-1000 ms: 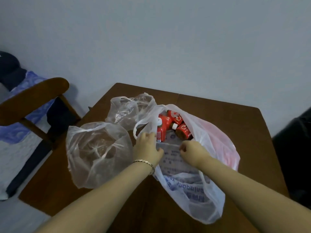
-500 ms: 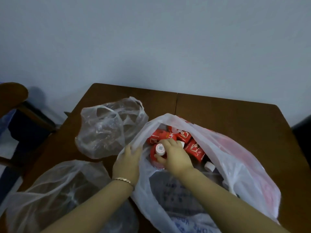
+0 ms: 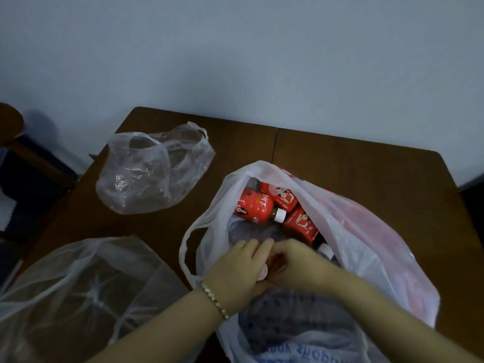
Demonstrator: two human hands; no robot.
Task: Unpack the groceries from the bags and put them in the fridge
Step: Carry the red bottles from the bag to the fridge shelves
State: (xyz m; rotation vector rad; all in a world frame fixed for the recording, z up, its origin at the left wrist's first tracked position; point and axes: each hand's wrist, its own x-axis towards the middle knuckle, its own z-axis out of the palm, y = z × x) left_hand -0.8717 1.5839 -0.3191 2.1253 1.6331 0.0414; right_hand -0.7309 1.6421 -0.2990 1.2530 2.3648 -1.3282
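Note:
A white plastic shopping bag (image 3: 366, 244) with blue print lies open on the brown table (image 3: 353, 174). Inside it are several red-labelled bottles with white caps, one lying at the bag's far side (image 3: 255, 206) and another beside it (image 3: 301, 226). My left hand (image 3: 241, 268), with a bracelet on the wrist, and my right hand (image 3: 298, 260) meet at the bag's mouth. Both are closed around one small red bottle, of which only the pale cap (image 3: 263, 272) and a sliver of red show.
Two clear, crumpled plastic bags lie on the table, one at the far left (image 3: 154, 174) and one at the near left (image 3: 78, 289). A wooden chair (image 3: 15, 142) stands left of the table. A pale wall runs behind the table.
My right hand has drawn a red bottle back from the pile toward me. My left hand has let go of the bag's edge and joined it on the bottle. The view has moved closer.

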